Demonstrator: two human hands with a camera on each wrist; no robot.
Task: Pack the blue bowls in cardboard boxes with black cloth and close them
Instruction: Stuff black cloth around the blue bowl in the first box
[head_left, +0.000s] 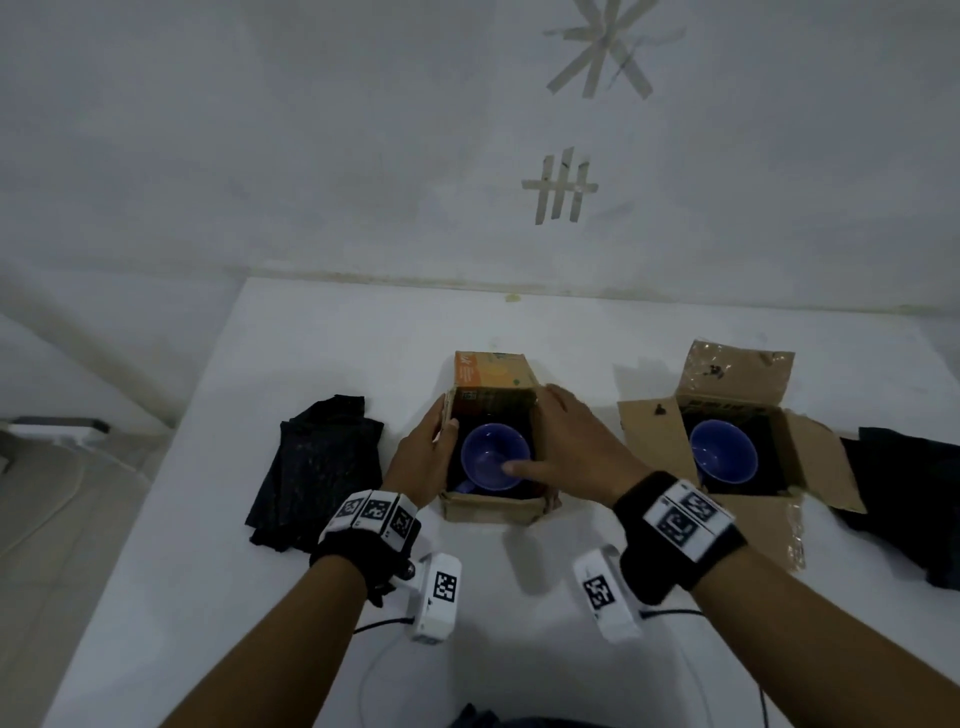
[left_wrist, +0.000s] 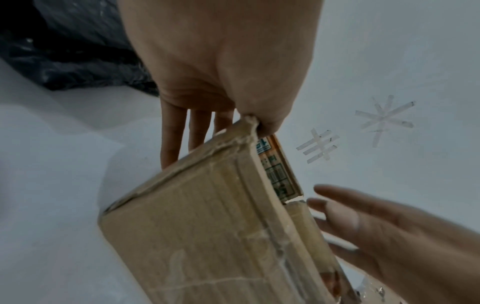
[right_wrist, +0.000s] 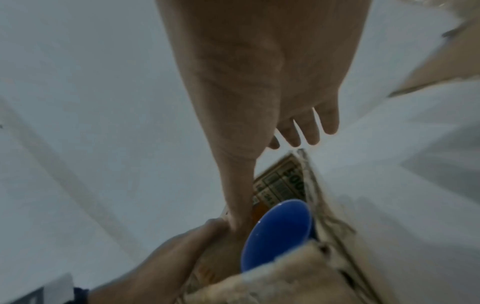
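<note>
The middle cardboard box (head_left: 488, 506) is lined with black cloth and holds a blue bowl (head_left: 493, 454). My left hand (head_left: 441, 431) pinches the box's left flap, thumb inside and fingers (left_wrist: 172, 144) straight down its outside. My right hand (head_left: 540, 436) lies flat over the box's right edge, with its thumb reaching across above the bowl (right_wrist: 278, 232). The far flap stands upright. To the right, a second box (head_left: 654, 441) stands with its flaps spread, and another blue bowl (head_left: 723, 449) sits on black cloth inside it.
A folded black cloth (head_left: 317, 467) lies left of the middle box. More black cloth (head_left: 904, 493) lies past the second box at the right. The white table (head_left: 322, 332) ends at a wall behind and drops off on the left.
</note>
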